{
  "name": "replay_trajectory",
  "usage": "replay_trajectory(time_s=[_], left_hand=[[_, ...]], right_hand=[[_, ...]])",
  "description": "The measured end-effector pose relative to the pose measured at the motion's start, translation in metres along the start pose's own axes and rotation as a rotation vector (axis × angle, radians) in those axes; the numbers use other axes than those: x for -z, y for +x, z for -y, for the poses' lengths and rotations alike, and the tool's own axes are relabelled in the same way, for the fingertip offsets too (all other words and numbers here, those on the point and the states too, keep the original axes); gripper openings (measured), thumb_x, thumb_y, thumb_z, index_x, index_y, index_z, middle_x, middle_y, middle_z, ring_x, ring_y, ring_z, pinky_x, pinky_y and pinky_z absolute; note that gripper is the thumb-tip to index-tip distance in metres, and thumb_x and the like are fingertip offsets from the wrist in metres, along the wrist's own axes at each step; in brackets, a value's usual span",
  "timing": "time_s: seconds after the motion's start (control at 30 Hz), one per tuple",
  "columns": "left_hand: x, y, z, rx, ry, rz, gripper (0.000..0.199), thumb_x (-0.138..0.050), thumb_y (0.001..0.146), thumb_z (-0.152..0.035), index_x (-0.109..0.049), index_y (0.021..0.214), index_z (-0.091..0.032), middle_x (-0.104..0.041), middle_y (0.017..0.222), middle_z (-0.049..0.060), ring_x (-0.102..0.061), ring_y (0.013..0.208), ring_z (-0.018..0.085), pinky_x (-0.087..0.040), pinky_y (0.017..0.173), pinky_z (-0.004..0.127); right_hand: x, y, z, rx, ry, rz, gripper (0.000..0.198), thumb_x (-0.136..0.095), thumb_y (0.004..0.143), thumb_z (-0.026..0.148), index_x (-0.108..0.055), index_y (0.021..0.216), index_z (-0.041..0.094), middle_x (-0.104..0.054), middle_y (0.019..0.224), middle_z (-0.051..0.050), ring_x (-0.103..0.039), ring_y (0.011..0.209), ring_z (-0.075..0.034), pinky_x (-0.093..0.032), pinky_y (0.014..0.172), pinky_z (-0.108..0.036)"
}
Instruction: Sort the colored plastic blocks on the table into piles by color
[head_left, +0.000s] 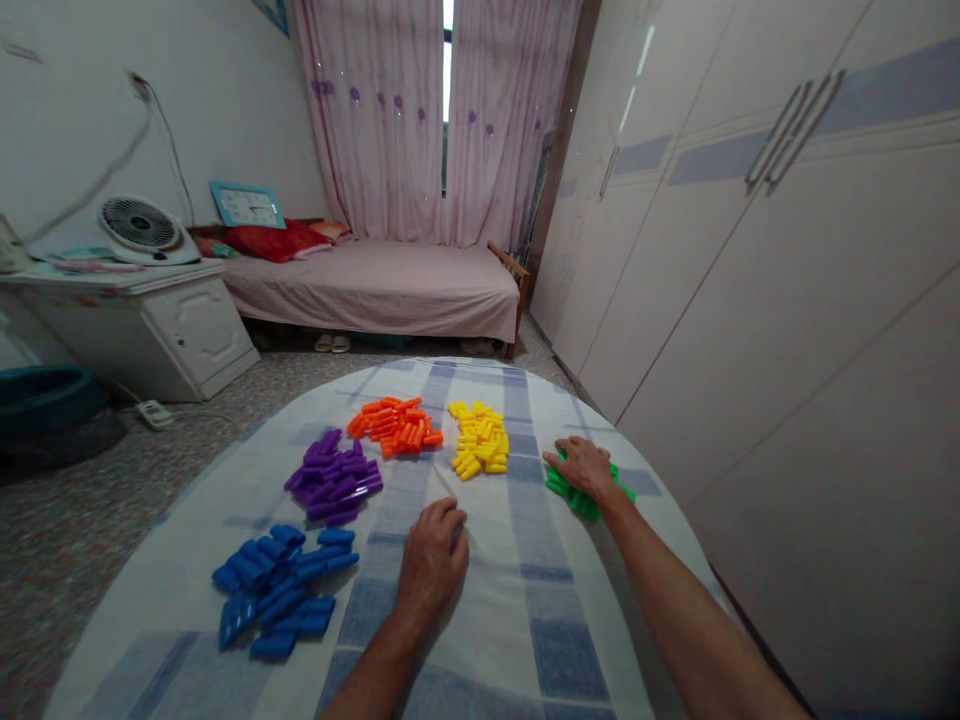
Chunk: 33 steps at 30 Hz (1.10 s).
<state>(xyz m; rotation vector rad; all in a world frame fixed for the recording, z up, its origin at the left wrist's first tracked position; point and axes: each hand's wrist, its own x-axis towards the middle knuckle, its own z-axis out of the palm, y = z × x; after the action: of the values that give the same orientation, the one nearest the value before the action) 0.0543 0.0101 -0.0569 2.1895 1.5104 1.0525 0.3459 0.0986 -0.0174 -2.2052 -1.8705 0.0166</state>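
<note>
My left hand rests on the checked tablecloth in the middle, its fingers loosely bent and nothing visible in them. At the right, my right hand lies over a pile of green plastic tubes, fingers stretched across its far side and covering part of it. Left of my left hand is a heap of blue plastic tubes. Beyond that lie purple tubes, then orange tubes. A pile of yellow tubes sits between the orange and green ones.
The round table wears a white and blue checked cloth. A wardrobe stands close on the right. Behind are a bed and pink curtains. At left, a cabinet carries a fan; a teal bin stands nearby.
</note>
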Motion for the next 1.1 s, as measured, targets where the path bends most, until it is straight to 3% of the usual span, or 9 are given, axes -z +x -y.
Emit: replay_trajectory(time_s=[0.17,0.33,0.57,0.73,0.8,0.93,1.0,1.1], left_hand=[[0.001,0.0,-0.001,0.006,0.001,0.008,0.026,-0.049,0.076,-0.011,-0.062,0.097,-0.02,-0.059,0.115,0.008,-0.054,0.109,0.023,-0.044,0.095,0.042],[0.0,0.0,0.001,0.004,0.003,0.005,0.025,-0.05,0.077,-0.013,-0.062,0.097,-0.019,-0.059,0.116,0.008,-0.053,0.11,0.023,-0.044,0.094,0.042],[-0.001,0.0,0.003,-0.012,0.002,-0.014,0.024,-0.051,0.076,-0.014,-0.063,0.097,-0.02,-0.06,0.114,0.008,-0.055,0.108,0.022,-0.045,0.094,0.042],[0.002,0.001,0.0,-0.005,-0.001,0.004,0.025,-0.05,0.077,-0.015,-0.064,0.098,-0.02,-0.06,0.114,0.008,-0.055,0.108,0.023,-0.045,0.095,0.043],[0.002,0.001,0.0,0.005,0.002,0.007,0.025,-0.05,0.077,-0.016,-0.064,0.098,-0.02,-0.06,0.115,0.008,-0.055,0.109,0.023,-0.045,0.095,0.043],[0.0,0.001,0.003,-0.002,0.005,-0.001,0.025,-0.05,0.078,-0.018,-0.064,0.098,-0.02,-0.06,0.114,0.008,-0.055,0.109,0.023,-0.045,0.096,0.042],[-0.001,0.001,0.004,-0.006,0.008,-0.003,0.024,-0.05,0.078,-0.019,-0.065,0.097,-0.02,-0.06,0.114,0.008,-0.055,0.108,0.023,-0.046,0.095,0.042],[-0.001,0.001,0.006,-0.007,0.01,0.007,0.024,-0.05,0.078,-0.019,-0.065,0.098,-0.02,-0.06,0.114,0.007,-0.055,0.108,0.023,-0.046,0.095,0.042]], right_hand=[[0.004,-0.011,0.003,0.068,-0.026,0.017,0.035,-0.052,0.08,0.044,-0.067,0.103,0.022,-0.062,0.11,-0.012,-0.059,0.092,-0.026,-0.039,0.079,-0.036],[0.008,-0.033,0.005,0.143,0.004,0.011,0.027,-0.052,0.081,0.034,-0.067,0.101,0.022,-0.063,0.107,-0.009,-0.059,0.09,-0.022,-0.039,0.076,-0.031],[0.01,-0.081,0.012,0.286,0.107,0.028,0.026,-0.051,0.083,0.031,-0.067,0.102,0.023,-0.062,0.111,-0.007,-0.056,0.098,-0.021,-0.038,0.088,-0.031],[0.028,-0.108,0.018,0.356,0.242,0.154,0.032,-0.05,0.084,0.037,-0.063,0.112,0.027,-0.058,0.122,-0.006,-0.054,0.109,-0.022,-0.037,0.094,-0.035],[0.035,-0.1,0.005,0.349,0.336,0.142,0.037,-0.044,0.087,0.04,-0.06,0.118,0.028,-0.057,0.125,-0.006,-0.054,0.11,-0.021,-0.037,0.097,-0.035],[0.029,-0.06,-0.053,0.129,0.406,-0.13,0.042,-0.04,0.085,0.041,-0.062,0.113,0.019,-0.059,0.121,-0.01,-0.05,0.117,-0.022,-0.033,0.103,-0.037],[0.019,-0.044,-0.08,0.002,0.423,-0.148,0.041,-0.04,0.083,0.041,-0.064,0.108,0.018,-0.061,0.119,-0.011,-0.052,0.116,-0.022,-0.036,0.102,-0.039],[0.004,-0.038,-0.097,-0.017,0.441,-0.152,0.043,-0.042,0.082,0.044,-0.065,0.109,0.019,-0.06,0.122,-0.011,-0.051,0.118,-0.024,-0.036,0.101,-0.042]])
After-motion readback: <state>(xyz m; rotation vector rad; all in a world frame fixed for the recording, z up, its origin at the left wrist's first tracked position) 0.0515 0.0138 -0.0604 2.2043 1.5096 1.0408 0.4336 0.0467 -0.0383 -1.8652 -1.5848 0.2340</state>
